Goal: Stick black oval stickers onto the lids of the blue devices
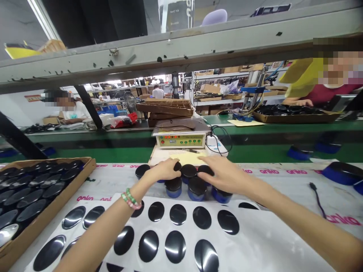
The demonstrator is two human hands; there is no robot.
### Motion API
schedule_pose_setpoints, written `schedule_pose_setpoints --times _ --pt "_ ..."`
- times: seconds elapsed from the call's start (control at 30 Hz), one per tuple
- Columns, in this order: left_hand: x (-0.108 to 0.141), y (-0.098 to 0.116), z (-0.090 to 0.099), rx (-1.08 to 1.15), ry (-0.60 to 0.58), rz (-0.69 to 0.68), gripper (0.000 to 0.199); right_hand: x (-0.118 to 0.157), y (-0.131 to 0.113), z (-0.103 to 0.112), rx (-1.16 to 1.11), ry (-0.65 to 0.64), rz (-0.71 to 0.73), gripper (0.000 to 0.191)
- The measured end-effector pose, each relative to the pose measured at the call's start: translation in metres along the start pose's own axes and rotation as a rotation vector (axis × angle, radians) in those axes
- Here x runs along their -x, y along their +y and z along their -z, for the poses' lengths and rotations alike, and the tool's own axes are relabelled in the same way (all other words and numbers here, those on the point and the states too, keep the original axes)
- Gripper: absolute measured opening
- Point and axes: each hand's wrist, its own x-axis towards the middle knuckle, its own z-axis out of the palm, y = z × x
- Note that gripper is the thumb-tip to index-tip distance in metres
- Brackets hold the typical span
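Left hand (166, 170) and right hand (224, 172) are over glossy, round tubs (197, 187) beyond the smooth white sheet (258, 234). Can't tell if they're gripping tbh.

On our left wrist (132, 199) we wear a beaded bracelet (129, 195), its small round beads running in green, pale whitish and pink, wound in what look like two close rows. The green gathers along one row, the pink along the other. Our hands and both forearms, the left (104, 226) and the right (297, 215), are bare.
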Motion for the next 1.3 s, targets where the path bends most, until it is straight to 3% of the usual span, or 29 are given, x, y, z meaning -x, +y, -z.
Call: schedule_pose_setpoints --times 0.13,0.23,0.33,0.5,0.6,0.7,0.93,1.03,1.13,1.2,1.3 --pt "-0.010 0.001 -0.017 0.067 0.043 0.097 0.034 -0.055 -0.035 -0.029 0.019 -0.142 0.046 0.033" --pt "-0.009 0.001 -0.018 0.145 0.138 0.143 0.033 -0.070 -0.031 -0.045 -0.003 -0.192 0.031 0.029" --pt "0.002 -0.002 -0.008 0.225 0.312 0.113 0.033 -0.068 -0.019 -0.049 -0.085 -0.185 0.034 0.028" --pt "0.030 -0.002 0.011 0.317 0.572 -0.012 0.046 -0.061 -0.025 -0.024 -0.351 -0.008 0.077 0.031" --pt "0.049 0.007 0.018 0.347 0.618 -0.034 0.072 -0.056 -0.048 0.003 -0.544 0.128 0.147 0.040" --pt "0.065 0.017 0.024 0.357 0.621 -0.041 0.090 -0.050 -0.071 0.018 -0.671 0.174 0.236 0.041" --pt "0.091 0.024 0.029 0.293 0.650 -0.036 0.084 -0.048 -0.101 0.009 -0.777 0.230 0.261 0.027" --pt "0.096 0.020 0.025 0.237 0.662 -0.026 0.080 -0.053 -0.109 0.008 -0.765 0.191 0.264 0.030" --pt "0.101 -0.008 0.023 0.175 0.694 0.054 0.073 -0.060 -0.101 0.009 -0.688 0.069 0.278 0.051" --pt "0.109 -0.045 0.022 0.148 0.758 0.179 0.059 -0.066 -0.082 0.008 -0.573 -0.010 0.229 0.061" --pt "0.127 -0.116 0.015 0.123 0.841 0.376 0.043 -0.072 -0.045 -0.003 -0.337 -0.105 0.099 0.056"
